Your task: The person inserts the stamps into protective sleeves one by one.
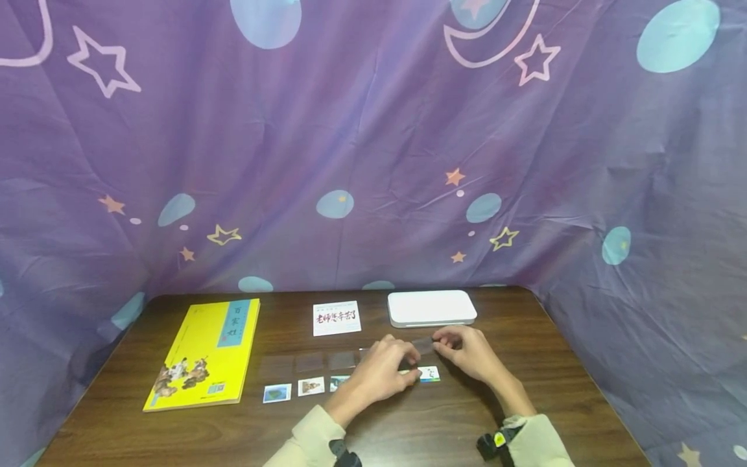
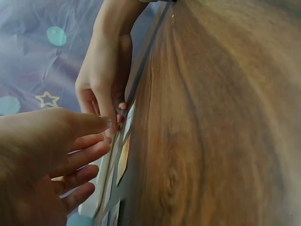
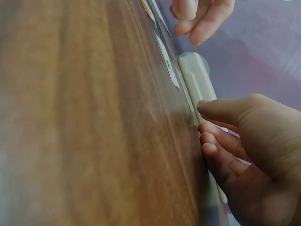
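Observation:
In the head view a row of small stamp-like picture cards lies on the table, among them a blue-green one [image 1: 277, 393], a brown one [image 1: 311, 386] and a white-and-green one [image 1: 428, 374]. Thin see-through film pieces [image 1: 341, 360] form a row behind them. My right hand [image 1: 469, 352] pinches the edge of a clear film piece [image 1: 423, 345] between thumb and fingertips. Close by on the left, my left hand [image 1: 382, 368] hovers over the cards, partly covering them. Its fingers look loosely bent, with nothing visible between them in the left wrist view [image 2: 70, 155].
A yellow book [image 1: 210, 350] lies at the left of the wooden table [image 1: 443, 428]. Toward the back are a white card with red writing [image 1: 337, 318] and a flat white case [image 1: 432, 307]. A purple patterned cloth [image 1: 373, 143] hangs behind the table.

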Motion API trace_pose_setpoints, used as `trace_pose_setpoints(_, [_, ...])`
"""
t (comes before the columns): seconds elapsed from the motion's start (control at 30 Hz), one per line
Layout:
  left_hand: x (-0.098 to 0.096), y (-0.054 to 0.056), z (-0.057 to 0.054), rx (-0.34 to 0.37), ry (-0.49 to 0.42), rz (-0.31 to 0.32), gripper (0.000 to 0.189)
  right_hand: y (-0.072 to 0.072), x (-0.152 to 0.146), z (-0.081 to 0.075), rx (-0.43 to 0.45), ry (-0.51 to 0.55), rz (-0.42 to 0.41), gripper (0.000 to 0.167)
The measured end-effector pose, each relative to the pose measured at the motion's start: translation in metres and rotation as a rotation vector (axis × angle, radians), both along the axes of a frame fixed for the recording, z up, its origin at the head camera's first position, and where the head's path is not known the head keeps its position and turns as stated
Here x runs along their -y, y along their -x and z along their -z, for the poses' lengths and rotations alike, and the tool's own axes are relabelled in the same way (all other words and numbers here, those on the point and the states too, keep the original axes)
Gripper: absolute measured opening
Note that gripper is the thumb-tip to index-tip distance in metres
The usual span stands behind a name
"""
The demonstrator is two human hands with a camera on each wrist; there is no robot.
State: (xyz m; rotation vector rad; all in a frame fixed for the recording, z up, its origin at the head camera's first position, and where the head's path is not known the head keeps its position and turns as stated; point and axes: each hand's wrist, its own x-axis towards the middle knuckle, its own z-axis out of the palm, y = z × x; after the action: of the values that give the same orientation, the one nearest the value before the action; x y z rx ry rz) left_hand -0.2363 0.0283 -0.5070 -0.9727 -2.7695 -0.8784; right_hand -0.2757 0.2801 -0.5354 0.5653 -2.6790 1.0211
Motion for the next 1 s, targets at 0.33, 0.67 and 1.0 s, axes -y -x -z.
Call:
trace_pose_setpoints(0.33, [-0.010, -0.003, 0.004, -0.113, 0.181, -0.046, 0.036, 0.006, 0.002, -0.003, 0.087, -0.042, -0.080, 0.028])
trace_pose_setpoints(0.67, [-0.013, -0.007, 0.006, -0.120, 0.145, -0.119, 0.037, 0.004, 0.005, -0.003, 0.128, -0.027, -0.019, 0.019])
trace_pose_setpoints(1.0, [-0.021, -0.004, 0.010, -0.174, 0.190, -0.084, 0.045, 0.006, 0.004, -0.002, 0.151, -0.003, -0.019, 0.020])
